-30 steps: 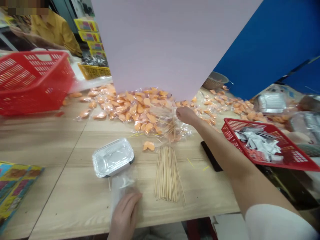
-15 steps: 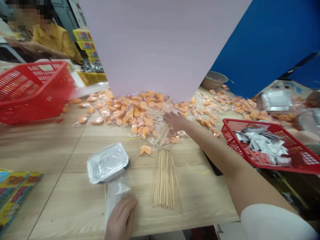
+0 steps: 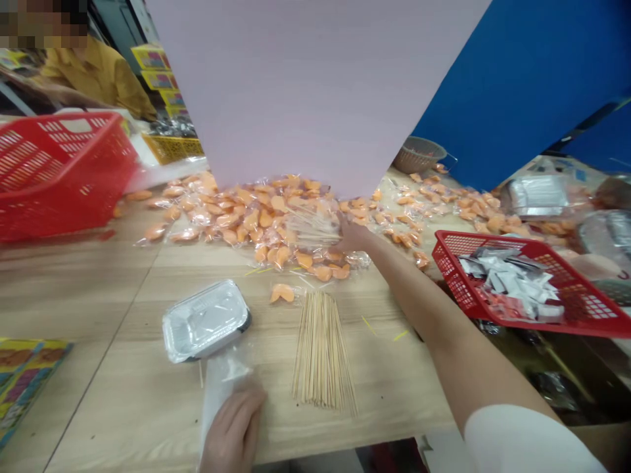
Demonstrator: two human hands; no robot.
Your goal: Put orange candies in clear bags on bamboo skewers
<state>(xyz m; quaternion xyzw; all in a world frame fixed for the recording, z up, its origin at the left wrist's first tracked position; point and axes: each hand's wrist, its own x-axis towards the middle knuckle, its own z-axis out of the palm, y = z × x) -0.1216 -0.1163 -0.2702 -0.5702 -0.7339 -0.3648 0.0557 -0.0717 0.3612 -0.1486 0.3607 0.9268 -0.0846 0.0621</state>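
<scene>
My right hand point(image 3: 351, 235) reaches far forward into the heap. Its fingers close round the right end of a clear bag of thin sticks point(image 3: 313, 226), lying sideways over wrapped orange pieces point(image 3: 246, 213). My left hand point(image 3: 235, 420) rests near the front edge, fingers bent and together on a clear plastic bag point(image 3: 221, 381); its thumb is hidden. Beyond that bag is a foil tray point(image 3: 207, 320) with a clear cover. A loose bundle of thin wooden sticks point(image 3: 323, 355) lies between my arms, with one wrapped orange piece point(image 3: 282, 293) just past it.
A red basket point(image 3: 59, 177) stands at the left; another red basket point(image 3: 458, 282) at the right holds silvery sachets. Behind the heap rises a pale panel point(image 3: 315, 98). Printed yellow packaging point(image 3: 29, 381) lies at the left edge. A person in a yellow shirt point(image 3: 108, 75) sits at the back left.
My right hand has shifted from lying over the bag of sticks to its right end, and the bag has swung from slanting to sideways. My left hand has hardly moved. The view has shifted slightly.
</scene>
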